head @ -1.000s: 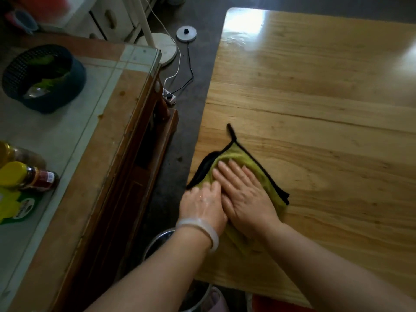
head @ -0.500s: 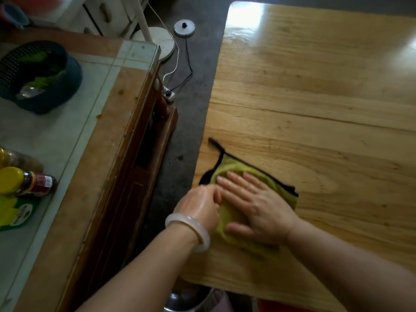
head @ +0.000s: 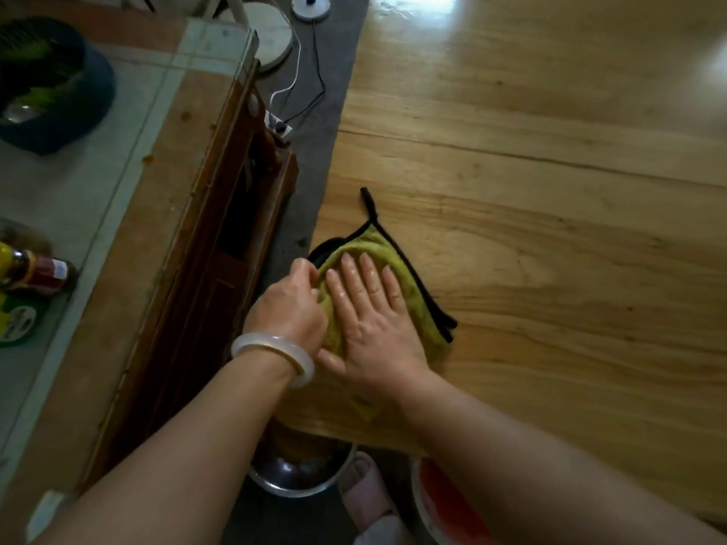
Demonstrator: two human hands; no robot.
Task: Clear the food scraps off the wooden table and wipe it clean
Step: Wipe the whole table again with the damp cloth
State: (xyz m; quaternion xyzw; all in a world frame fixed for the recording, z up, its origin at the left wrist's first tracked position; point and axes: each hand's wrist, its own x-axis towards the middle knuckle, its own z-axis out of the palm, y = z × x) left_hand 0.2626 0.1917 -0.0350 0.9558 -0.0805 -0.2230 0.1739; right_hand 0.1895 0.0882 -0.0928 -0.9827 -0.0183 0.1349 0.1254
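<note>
A green cloth (head: 417, 304) with black trim lies at the near left edge of the wooden table (head: 550, 190), one black corner hanging over the edge. My right hand (head: 369, 320) presses flat on the cloth with its fingers spread. My left hand (head: 287, 308), with a pale bangle on the wrist, is curled at the cloth's left side, just off the table's edge. No scraps show on the table top.
A metal bowl (head: 303, 470) sits on the floor under the table's near corner, beside a red-and-white container (head: 440, 501) and a slipper (head: 366, 493). To the left stands a counter (head: 118, 190) with a dark basket (head: 51, 84) and a bottle (head: 39, 269). Cables (head: 310, 92) lie on the floor between.
Both hands slid the cloth toward me and a little right, then back left to the table's edge, where it now overhangs. The metal bowl below shows more.
</note>
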